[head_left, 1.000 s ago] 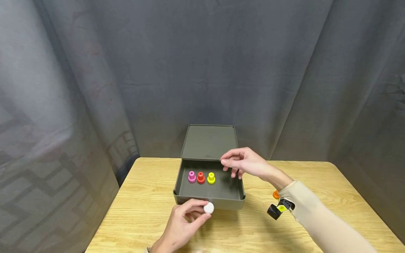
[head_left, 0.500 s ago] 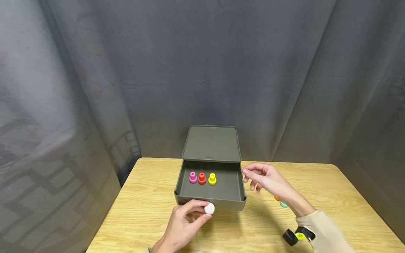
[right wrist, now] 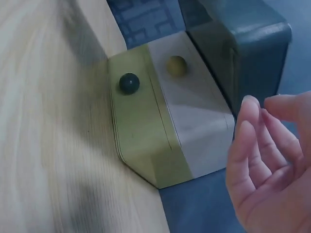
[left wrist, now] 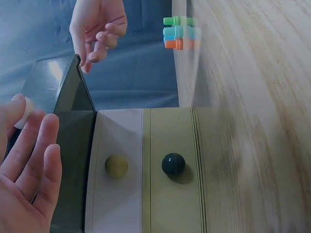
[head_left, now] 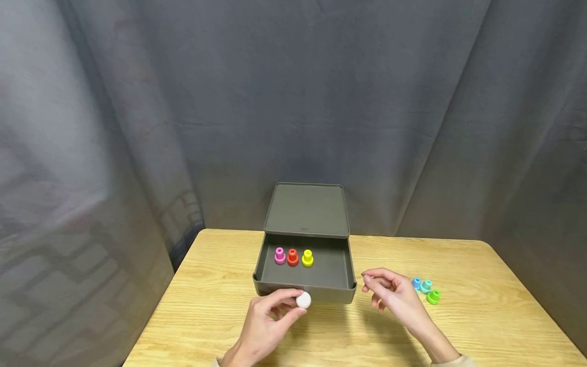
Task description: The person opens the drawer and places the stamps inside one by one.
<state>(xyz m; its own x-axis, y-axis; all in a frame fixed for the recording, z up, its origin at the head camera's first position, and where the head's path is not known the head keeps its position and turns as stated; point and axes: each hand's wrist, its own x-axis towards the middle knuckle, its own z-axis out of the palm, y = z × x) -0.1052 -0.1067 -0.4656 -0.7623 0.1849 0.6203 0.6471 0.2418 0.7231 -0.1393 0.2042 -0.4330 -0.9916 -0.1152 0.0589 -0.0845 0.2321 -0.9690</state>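
Note:
My left hand (head_left: 265, 326) pinches the white round knob (head_left: 303, 299) on the front of a pulled-out dark grey drawer (head_left: 331, 271). Standing in a row on the drawer floor are a pink peg (head_left: 279, 256), a red peg (head_left: 292, 258) and a yellow peg (head_left: 308, 259). To the right of the drawer, above the table, my right hand (head_left: 398, 299) holds nothing; its fingers are loosely bent. Just beyond it on the table stand a blue peg (head_left: 416, 284), a teal peg (head_left: 426, 286) and a green peg (head_left: 433, 296). An orange peg (left wrist: 175, 44) shows beside them in the left wrist view.
The drawer slides from a small cabinet (head_left: 307, 210) at the back middle of the wooden table (head_left: 206, 306). Below, two lower fronts carry a yellowish knob (left wrist: 116, 166) and a dark knob (left wrist: 173, 164). Grey curtains (head_left: 293, 102) hang behind and at both sides.
My right hand has moved from above the drawer to the right and toward me, down beside the loose pegs, uncovering several of them. The left hand has stayed on the knob.

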